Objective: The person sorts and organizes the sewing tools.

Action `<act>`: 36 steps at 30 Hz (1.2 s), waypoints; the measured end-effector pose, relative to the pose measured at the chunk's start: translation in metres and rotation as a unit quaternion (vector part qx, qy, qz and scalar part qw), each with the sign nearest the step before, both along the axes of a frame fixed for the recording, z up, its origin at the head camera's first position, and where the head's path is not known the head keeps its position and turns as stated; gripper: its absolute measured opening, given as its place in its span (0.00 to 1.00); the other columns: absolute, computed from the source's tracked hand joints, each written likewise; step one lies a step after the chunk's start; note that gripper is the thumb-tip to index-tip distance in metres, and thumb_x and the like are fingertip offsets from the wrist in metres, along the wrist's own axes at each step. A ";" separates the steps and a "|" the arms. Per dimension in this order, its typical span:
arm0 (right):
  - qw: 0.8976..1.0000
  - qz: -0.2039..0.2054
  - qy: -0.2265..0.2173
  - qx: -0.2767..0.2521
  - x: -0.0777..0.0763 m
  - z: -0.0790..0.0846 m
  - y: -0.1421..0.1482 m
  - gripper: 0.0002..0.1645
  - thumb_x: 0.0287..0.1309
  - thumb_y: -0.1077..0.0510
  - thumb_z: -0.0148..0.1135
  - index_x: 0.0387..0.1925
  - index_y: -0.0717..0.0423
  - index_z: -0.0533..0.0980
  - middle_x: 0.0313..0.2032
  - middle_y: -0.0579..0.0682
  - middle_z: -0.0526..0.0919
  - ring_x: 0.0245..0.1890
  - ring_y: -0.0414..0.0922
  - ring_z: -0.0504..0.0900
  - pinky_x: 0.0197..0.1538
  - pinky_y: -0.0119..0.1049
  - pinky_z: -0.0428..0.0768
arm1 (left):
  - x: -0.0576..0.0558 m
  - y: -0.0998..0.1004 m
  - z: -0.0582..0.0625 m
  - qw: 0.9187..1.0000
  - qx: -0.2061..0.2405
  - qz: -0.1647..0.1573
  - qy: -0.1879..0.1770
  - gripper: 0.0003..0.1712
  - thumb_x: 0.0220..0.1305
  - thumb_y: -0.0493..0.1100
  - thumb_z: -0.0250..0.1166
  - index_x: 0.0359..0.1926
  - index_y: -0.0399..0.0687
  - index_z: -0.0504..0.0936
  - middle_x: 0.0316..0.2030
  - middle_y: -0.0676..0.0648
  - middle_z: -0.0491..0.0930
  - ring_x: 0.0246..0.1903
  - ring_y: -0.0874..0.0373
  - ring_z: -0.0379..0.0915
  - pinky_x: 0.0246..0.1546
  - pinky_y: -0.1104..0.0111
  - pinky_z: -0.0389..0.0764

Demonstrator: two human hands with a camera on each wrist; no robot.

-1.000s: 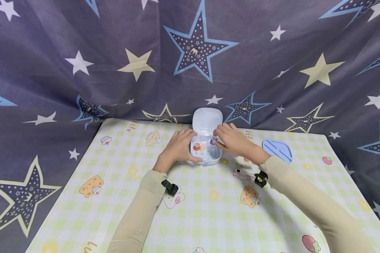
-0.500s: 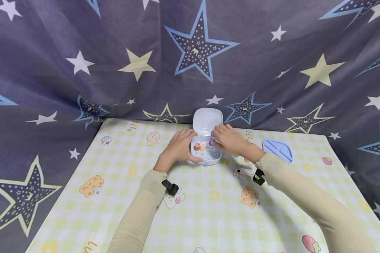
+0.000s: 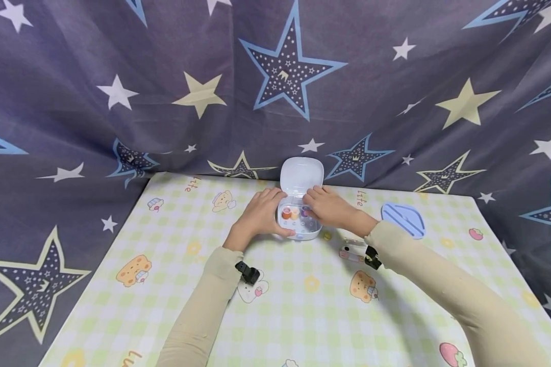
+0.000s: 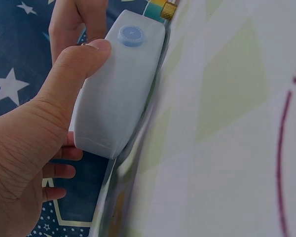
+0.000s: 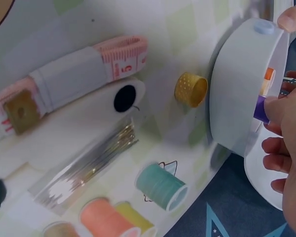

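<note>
A pale blue-white sewing box stands at the table's far side, its lid swung up against the curtain. My left hand grips the box's left side, thumb on the front wall near the blue button. Inside, an orange thread spool and a pale yellow spool stand side by side among rows of small pegs. To their right, my right hand pinches a purple thread spool inside the box; whether it sits on a peg is hidden.
Right of the box lie a gold thimble, a rolled tape measure, a needle packet, a teal spool and a coral spool. A blue divided tray lies farther right. The curtain hangs behind the table.
My right hand has shifted slightly left and down with the purple spool, bringing it closer to the pale yellow one. My left hand stays on the box.
</note>
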State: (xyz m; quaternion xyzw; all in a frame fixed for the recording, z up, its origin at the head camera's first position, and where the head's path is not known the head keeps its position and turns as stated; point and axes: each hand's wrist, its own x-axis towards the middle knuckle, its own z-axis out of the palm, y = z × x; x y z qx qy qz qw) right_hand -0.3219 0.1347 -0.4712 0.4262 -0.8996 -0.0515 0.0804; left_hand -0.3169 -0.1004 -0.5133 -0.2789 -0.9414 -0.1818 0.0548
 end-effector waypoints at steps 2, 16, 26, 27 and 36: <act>1.000 -0.001 0.003 0.003 0.000 -0.002 -0.001 0.14 0.71 0.52 0.60 0.48 0.58 0.76 0.42 0.53 0.77 0.46 0.51 0.73 0.54 0.46 0.73 | 0.000 0.000 0.000 1.000 0.001 0.000 0.000 0.65 0.34 0.77 0.77 0.69 0.45 0.71 0.63 0.46 0.73 0.64 0.49 0.66 0.67 0.55 0.68; 1.000 -0.010 0.002 0.012 -0.001 -0.008 -0.004 0.15 0.71 0.51 0.60 0.48 0.58 0.75 0.44 0.54 0.77 0.46 0.51 0.72 0.54 0.46 0.71 | -0.001 -0.001 -0.002 1.000 0.002 0.001 0.006 0.65 0.34 0.77 0.78 0.69 0.45 0.70 0.63 0.46 0.72 0.63 0.49 0.67 0.66 0.55 0.68; 1.000 -0.014 0.000 0.019 -0.001 -0.010 -0.005 0.14 0.69 0.52 0.63 0.46 0.58 0.76 0.41 0.53 0.76 0.44 0.51 0.71 0.51 0.46 0.71 | -0.001 0.000 -0.003 1.000 -0.002 0.003 0.005 0.65 0.34 0.77 0.78 0.69 0.46 0.70 0.63 0.47 0.72 0.63 0.50 0.66 0.66 0.55 0.68; 1.000 -0.013 0.000 0.021 -0.001 -0.011 -0.005 0.14 0.69 0.52 0.63 0.46 0.58 0.76 0.41 0.53 0.76 0.43 0.50 0.71 0.51 0.45 0.71 | -0.001 0.000 -0.003 1.000 -0.002 0.003 0.004 0.65 0.34 0.77 0.78 0.69 0.46 0.70 0.63 0.47 0.72 0.63 0.50 0.66 0.66 0.55 0.68; 1.000 -0.013 -0.009 0.020 0.001 -0.009 -0.012 0.14 0.65 0.54 0.67 0.45 0.59 0.77 0.42 0.53 0.78 0.44 0.50 0.72 0.49 0.45 0.71 | -0.001 0.000 -0.004 1.000 0.002 0.002 0.007 0.65 0.34 0.76 0.78 0.69 0.46 0.70 0.63 0.46 0.72 0.63 0.49 0.66 0.66 0.55 0.68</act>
